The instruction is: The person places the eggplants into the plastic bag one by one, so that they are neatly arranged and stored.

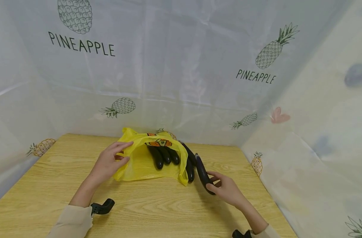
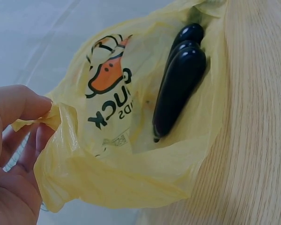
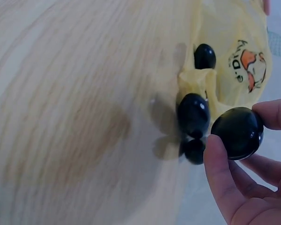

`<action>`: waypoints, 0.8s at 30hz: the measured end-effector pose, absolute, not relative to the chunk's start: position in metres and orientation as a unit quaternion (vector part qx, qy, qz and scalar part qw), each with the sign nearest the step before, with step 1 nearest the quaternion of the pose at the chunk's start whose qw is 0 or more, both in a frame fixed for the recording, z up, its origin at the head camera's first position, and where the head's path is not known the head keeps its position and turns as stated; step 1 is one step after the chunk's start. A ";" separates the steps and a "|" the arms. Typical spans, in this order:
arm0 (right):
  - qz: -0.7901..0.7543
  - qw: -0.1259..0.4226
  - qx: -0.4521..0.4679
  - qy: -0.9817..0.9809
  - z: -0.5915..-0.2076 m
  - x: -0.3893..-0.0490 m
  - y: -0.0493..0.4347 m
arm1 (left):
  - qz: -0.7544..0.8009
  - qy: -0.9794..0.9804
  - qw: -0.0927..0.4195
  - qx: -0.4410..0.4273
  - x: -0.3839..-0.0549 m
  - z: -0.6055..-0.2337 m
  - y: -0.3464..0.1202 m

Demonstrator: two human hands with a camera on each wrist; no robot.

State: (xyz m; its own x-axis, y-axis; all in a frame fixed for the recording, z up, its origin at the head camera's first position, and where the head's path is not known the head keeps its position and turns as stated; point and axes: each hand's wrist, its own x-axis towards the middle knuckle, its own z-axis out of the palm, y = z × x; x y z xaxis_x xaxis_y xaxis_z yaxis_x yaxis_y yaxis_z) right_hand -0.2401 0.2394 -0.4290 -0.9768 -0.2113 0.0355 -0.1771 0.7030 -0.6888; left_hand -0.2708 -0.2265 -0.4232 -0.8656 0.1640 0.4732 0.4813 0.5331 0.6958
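A yellow plastic bag [image 1: 136,165] with a duck print lies on the table, its mouth spread toward me. Inside it rest three dark eggplants [image 2: 178,89], side by side. My left hand [image 1: 108,161] pinches the left edge of the bag's mouth, as the left wrist view shows. My right hand [image 1: 226,189] grips another eggplant [image 1: 202,172] near its rounded lower end, tilted and raised above the table, just right of the bag. Two more eggplants [image 3: 193,115] lie against the bag's right side, outside it.
The wood-grain table [image 1: 145,211] extends in front of the bag and to both sides. A pale sheet [image 1: 175,66] printed with pineapples hangs behind and along the sides. Black wrist mounts [image 1: 102,207] sit on both forearms.
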 end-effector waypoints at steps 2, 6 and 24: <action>-0.371 0.020 -0.113 0.922 -0.427 -0.241 0.236 | -0.446 -0.857 0.178 -0.188 -0.271 -0.423 -0.227; -0.369 0.014 -0.128 0.920 -0.423 -0.243 0.227 | -0.447 -0.857 0.176 -0.186 -0.270 -0.423 -0.227; -0.356 0.011 -0.203 0.912 -0.410 -0.255 0.180 | -0.449 -0.853 0.185 -0.191 -0.273 -0.427 -0.227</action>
